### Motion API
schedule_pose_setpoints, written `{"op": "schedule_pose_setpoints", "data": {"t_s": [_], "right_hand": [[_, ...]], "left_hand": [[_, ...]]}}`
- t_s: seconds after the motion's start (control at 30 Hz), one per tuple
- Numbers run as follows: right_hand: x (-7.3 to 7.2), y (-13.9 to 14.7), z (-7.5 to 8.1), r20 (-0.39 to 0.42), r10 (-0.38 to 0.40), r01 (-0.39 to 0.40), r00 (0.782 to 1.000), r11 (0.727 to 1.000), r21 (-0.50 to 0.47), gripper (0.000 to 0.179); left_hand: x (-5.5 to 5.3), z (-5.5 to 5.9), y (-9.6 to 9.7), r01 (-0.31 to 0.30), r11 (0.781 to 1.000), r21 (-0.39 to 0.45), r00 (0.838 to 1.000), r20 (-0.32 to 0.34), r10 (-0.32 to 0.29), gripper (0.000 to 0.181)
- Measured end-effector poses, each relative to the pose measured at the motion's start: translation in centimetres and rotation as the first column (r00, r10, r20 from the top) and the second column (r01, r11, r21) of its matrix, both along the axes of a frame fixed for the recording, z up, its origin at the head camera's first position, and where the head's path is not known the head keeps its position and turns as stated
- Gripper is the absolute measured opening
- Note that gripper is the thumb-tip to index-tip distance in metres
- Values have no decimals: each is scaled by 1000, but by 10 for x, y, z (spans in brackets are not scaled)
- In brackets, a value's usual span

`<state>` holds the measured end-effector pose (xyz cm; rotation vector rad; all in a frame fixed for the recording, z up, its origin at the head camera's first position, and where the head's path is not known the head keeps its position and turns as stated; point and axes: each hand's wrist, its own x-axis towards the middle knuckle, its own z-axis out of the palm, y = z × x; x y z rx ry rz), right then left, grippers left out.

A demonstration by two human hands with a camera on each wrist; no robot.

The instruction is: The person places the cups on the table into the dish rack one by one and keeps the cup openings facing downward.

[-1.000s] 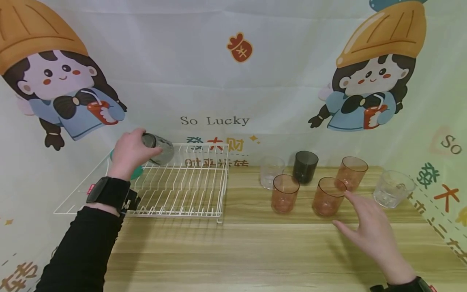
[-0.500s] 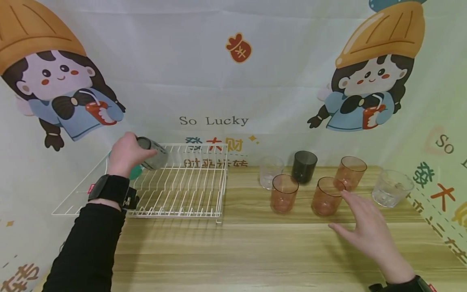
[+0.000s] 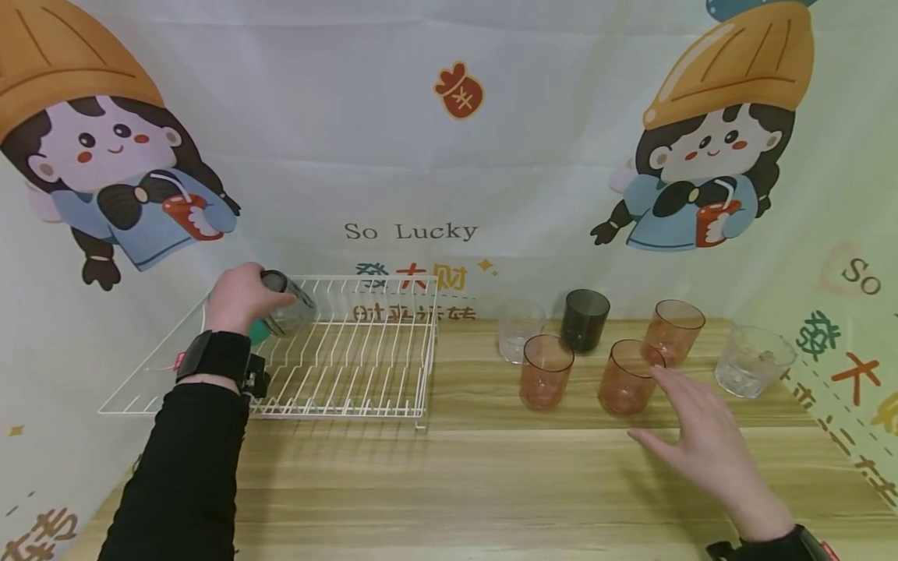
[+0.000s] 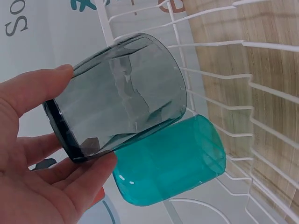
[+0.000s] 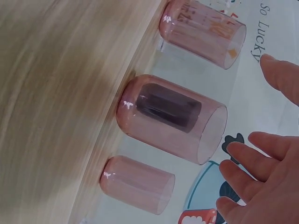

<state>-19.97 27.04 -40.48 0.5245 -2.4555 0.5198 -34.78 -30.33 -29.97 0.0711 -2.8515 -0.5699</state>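
Note:
My left hand [image 3: 241, 298] grips a smoky grey glass [image 4: 126, 93] near its rim, thumb on one side and fingers on the other. The glass is tilted over the left part of the white wire rack [image 3: 365, 366]. Right beside it in the left wrist view lies a teal glass [image 4: 170, 161], mostly hidden behind the hand in the head view. My right hand [image 3: 708, 444] is spread with nothing in it, its fingertips close to the rim of the front pink glass [image 5: 170, 119].
Beside that glass stand two other pink glasses, one left [image 3: 547, 374] and one behind [image 3: 676, 331]. A dark grey glass [image 3: 585, 321] and a clear glass [image 3: 519, 335] stand at the back. Another clear glass [image 3: 751, 365] is at the far right. A printed cloth [image 3: 533, 171] hangs behind the table.
My left hand has moved slightly left and down toward the rack with the grey glass. My right hand has stayed almost still by the pink glass.

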Motion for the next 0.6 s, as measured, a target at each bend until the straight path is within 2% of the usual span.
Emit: {"op": "schedule_pose_setpoints", "data": {"t_s": [0.2, 0.6], "right_hand": [[-5, -1, 2, 6, -8, 8, 1000, 1000, 15, 86], [-10, -8, 6, 18, 4, -4, 1000, 1000, 27, 85]], "left_hand": [[-6, -3, 1, -27, 999, -22, 1000, 2, 27, 62], [-15, -7, 5, -41, 998, -54, 994, 97, 46, 63]]}}
